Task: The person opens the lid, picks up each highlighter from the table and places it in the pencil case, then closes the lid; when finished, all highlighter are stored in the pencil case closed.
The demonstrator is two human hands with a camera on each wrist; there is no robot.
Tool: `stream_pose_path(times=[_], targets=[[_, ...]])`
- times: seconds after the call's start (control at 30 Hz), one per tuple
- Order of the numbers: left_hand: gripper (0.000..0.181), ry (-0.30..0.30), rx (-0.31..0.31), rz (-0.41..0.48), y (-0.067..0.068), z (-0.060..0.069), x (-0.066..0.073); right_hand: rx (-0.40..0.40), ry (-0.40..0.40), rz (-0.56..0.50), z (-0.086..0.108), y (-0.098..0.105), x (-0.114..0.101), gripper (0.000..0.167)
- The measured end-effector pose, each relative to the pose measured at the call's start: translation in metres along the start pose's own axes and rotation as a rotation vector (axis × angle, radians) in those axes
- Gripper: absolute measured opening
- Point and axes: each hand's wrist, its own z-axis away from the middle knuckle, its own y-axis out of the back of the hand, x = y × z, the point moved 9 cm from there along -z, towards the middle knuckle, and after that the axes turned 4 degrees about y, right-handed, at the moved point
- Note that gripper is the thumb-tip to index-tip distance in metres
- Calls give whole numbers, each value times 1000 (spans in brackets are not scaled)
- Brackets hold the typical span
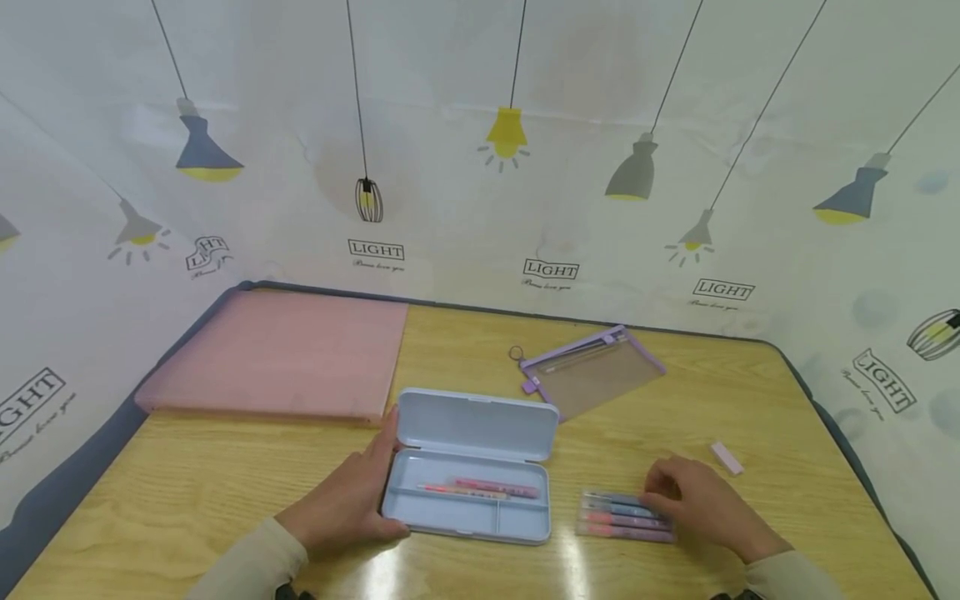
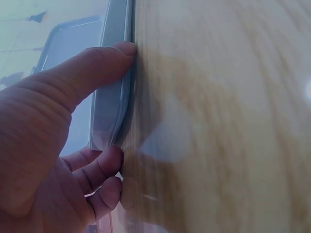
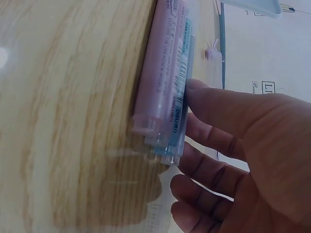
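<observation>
Pencil case: pale blue, lid raised, tray divided
Pens inside: one pink, one orange-tipped, lying lengthwise in the pencil case
Loose pens: pink and bluish, side by side, just right of the pencil case

In the head view the light is even and rather soft, but I notice two white glares on the glossy table, near the lower border. There the print on the pens is too smeared to read. Both wrist views look bluish and hazy, each with a bright spot at one side. Near my right hand a dark patch falls; whether shadow or reflection, I cannot tell.
</observation>
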Motion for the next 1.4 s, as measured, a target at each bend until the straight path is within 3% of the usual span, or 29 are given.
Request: stream_pose_path(times=[0.13,0.37,0.73,0.97,1.23,1.4], targets=[[150,10,-6,5,0,0,0,3,-3,-6,-2,0,1,18],[149,2,-3,4,1,1,2,21,71,-27,-3,1,-6,12],[149,12,-8,10,0,0,0,37,120,-52,-4,5,-10,8],[148,5,-1,0,1,1,0,30,91,-80,0,19,-18,11],[147,-28,15,-8,3,1,3,-6,160,-94,-9,20,-71,15],[144,-42,15,-12,2,1,5,45,222,-20,-26,12,-109,7]])
